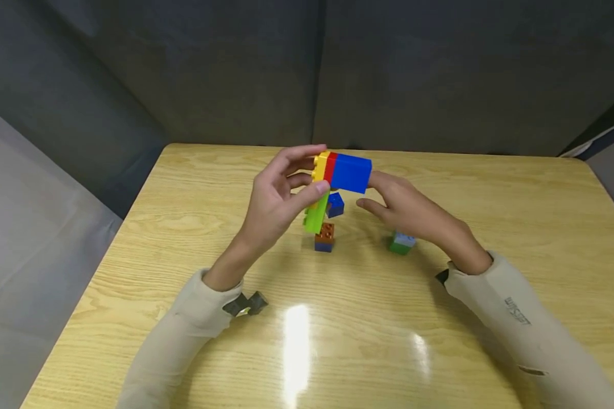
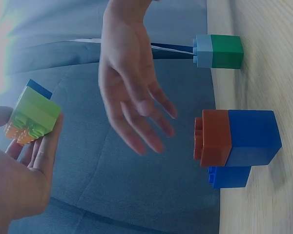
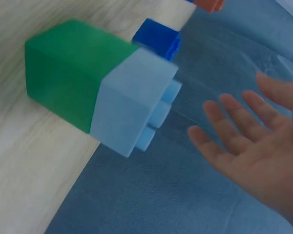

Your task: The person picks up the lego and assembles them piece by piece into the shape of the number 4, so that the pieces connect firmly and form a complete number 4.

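Observation:
My left hand [image 1: 271, 199] grips a joined group of toy building blocks above the table. In that group a blue block [image 1: 352, 173] adjoins a thin red block [image 1: 330, 167], then a yellow block [image 1: 320, 165]; a lime green block [image 1: 316, 216] extends below. The thumb presses near the red and yellow blocks. In the left wrist view, the lime green block [image 2: 36, 109] faces the camera. My right hand [image 1: 414, 207] hovers just right of the held group, fingers loosely extended; in the right wrist view its palm [image 3: 263, 146] shows nothing held.
Below the hands, an orange block on a blue one [image 1: 324, 238] stands on the wooden table [image 1: 210, 352]. A single blue block [image 1: 336, 205] sits behind it. A light blue block on a green one [image 1: 402, 244] stands under the right wrist. Dark curtain [image 1: 235, 74] hangs behind.

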A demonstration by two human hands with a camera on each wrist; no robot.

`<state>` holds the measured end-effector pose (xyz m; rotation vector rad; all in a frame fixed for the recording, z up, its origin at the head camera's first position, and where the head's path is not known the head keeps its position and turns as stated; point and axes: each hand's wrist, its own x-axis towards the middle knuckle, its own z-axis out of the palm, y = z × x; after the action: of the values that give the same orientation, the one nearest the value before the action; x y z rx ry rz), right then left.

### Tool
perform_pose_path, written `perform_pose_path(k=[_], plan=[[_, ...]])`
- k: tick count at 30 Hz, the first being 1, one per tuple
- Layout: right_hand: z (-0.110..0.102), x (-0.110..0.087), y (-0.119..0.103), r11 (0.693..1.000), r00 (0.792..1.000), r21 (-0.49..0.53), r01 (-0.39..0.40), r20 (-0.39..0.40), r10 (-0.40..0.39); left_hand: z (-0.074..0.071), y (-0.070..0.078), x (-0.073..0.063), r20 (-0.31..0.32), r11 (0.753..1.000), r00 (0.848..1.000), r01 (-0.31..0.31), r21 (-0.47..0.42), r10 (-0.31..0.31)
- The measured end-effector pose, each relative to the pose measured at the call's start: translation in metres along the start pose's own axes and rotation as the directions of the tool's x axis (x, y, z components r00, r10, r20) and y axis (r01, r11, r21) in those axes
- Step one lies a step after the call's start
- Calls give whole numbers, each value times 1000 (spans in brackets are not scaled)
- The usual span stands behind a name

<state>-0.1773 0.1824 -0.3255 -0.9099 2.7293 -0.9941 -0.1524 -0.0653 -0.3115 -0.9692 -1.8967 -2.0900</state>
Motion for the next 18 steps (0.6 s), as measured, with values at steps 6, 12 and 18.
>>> perform_pose_path(k=[6, 12, 18], plan=[[2, 9, 11, 1000, 986, -15, 27, 167, -24, 3, 0, 0, 6, 1000, 1000, -14, -11, 14], [10, 17, 14, 998, 959, 34, 54, 277, -62, 3, 0, -2, 11, 1000, 1000, -18, -17, 19], [17, 25, 12, 998, 925, 32, 46, 375, -55, 0, 1, -5, 16, 1000, 1000, -13, -19, 13]])
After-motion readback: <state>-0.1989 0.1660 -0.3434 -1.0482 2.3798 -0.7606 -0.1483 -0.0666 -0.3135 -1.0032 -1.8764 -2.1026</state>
